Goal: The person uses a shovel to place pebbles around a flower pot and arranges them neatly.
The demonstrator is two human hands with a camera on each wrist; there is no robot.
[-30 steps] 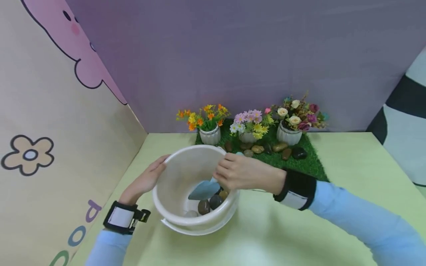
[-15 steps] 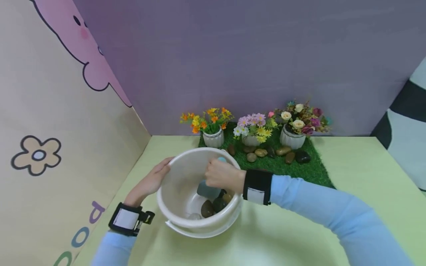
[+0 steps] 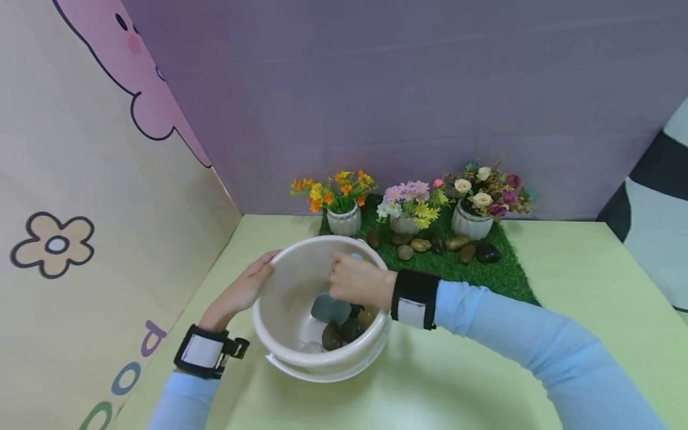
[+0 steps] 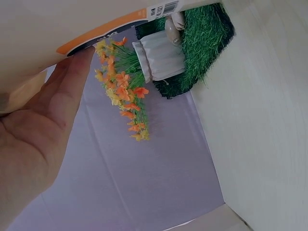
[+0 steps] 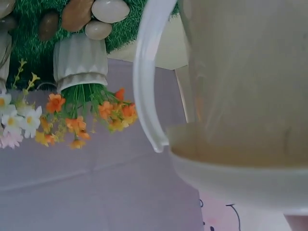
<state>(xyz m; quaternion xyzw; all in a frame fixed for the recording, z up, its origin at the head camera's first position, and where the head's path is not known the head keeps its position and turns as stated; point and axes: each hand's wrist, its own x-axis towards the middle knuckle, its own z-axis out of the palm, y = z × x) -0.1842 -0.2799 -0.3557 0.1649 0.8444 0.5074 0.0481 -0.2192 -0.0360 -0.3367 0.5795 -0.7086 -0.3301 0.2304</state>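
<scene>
A white bucket (image 3: 287, 286) stands tilted on the pale green table, its mouth facing me. At its left rim, my left hand (image 3: 244, 291) grips the edge; in the left wrist view the fingers (image 4: 67, 91) lie along the outer wall beside an orange label. My right hand (image 3: 359, 280) is inside the mouth, curled round the handle of a light blue toy shovel (image 3: 325, 307). The handle's end pokes out above the fist. Down in the bucket the blade sits against several dark and brown stones (image 3: 333, 336); a clear piece (image 3: 312, 347) lies at their left. The right wrist view hides the right hand.
Behind the bucket lies a green grass mat (image 3: 502, 272) with several loose stones (image 3: 457, 242). Three white pots of flowers, orange (image 3: 344, 221), pink and yellow (image 3: 405, 224), and rose (image 3: 473, 221), line its back. The bucket's white handle (image 3: 328, 377) hangs at the front.
My right hand has moved left from the right rim into the bucket's mouth, still gripping the shovel. The blade has turned and shifted among the stones. My left hand stays on the rim.
</scene>
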